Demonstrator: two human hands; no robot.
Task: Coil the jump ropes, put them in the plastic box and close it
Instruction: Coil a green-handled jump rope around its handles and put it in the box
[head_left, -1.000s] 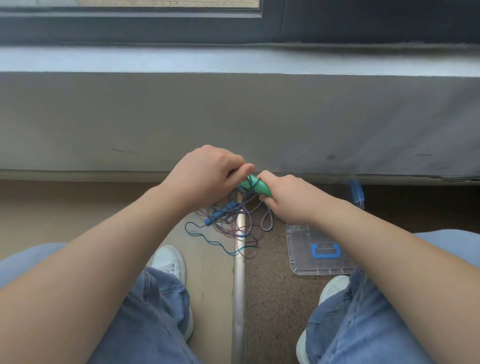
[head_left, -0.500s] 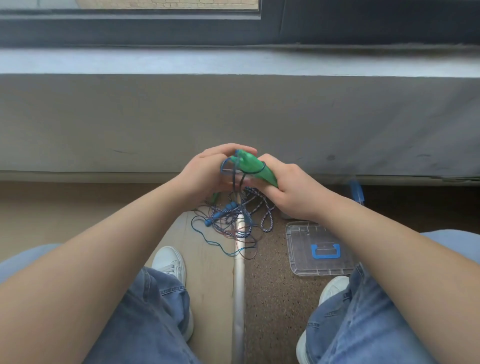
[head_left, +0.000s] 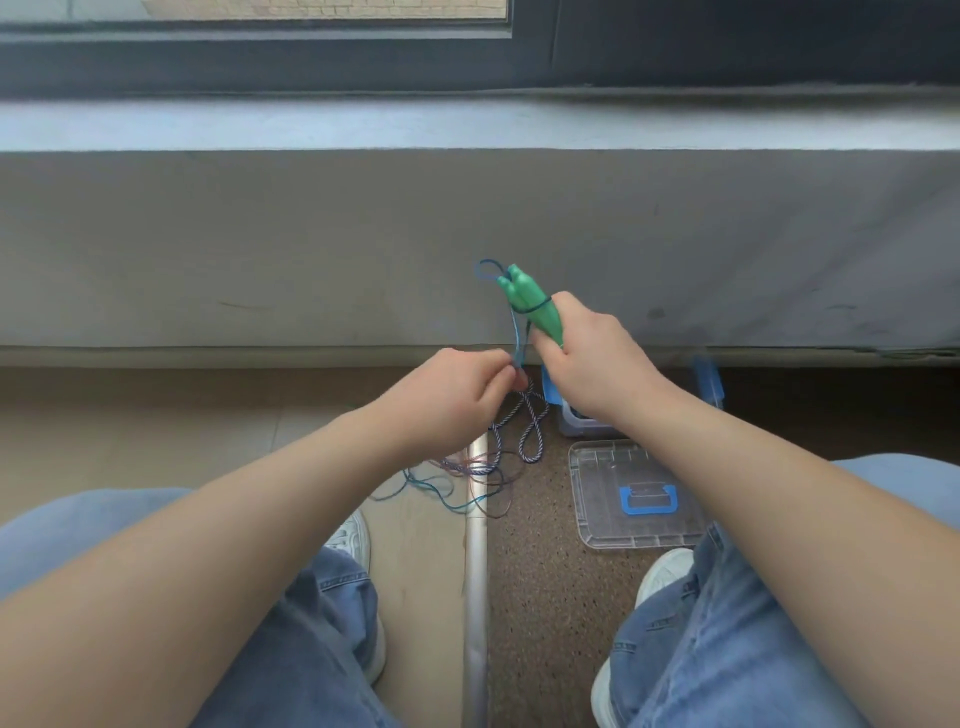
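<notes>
**Hands parted, cord drawn taut off green handles**

Since half a second ago the two hands, then bunched together, have separated. The right hand (head_left: 592, 364) has lifted up and to the right. The left hand (head_left: 452, 395) has dropped lower and now sits below and left of it.

Right hand: fingers curled round the lower end of the green handles (head_left: 530, 306). The two handles are held side by side, tilted, with their tips pointing up and left in front of the grey wall under the ledge (head_left: 467, 124).

Left hand: thumb and fingertips pinch the blue cord (head_left: 514, 332) just below the handles. The other fingers are curled in.

Cord: it runs up from the pinch, makes one turn across the pair of handles and ends in a small loop above their tips. How many turns lie under the right hand cannot be told.

Loose ropes (head_left: 530, 441): a striped rope and thinner coloured strands lie tangled on the floor below the left hand. They cross the metal strip (head_left: 475, 571) between the two floor coverings.

Box (head_left: 574, 423): on the floor beyond the right wrist, open and mostly hidden by it. Blue latches show on both sides.

Lid (head_left: 613, 499): clear with a blue grip, lying flat just on the near side of the box, off it, beside the right knee.
</notes>
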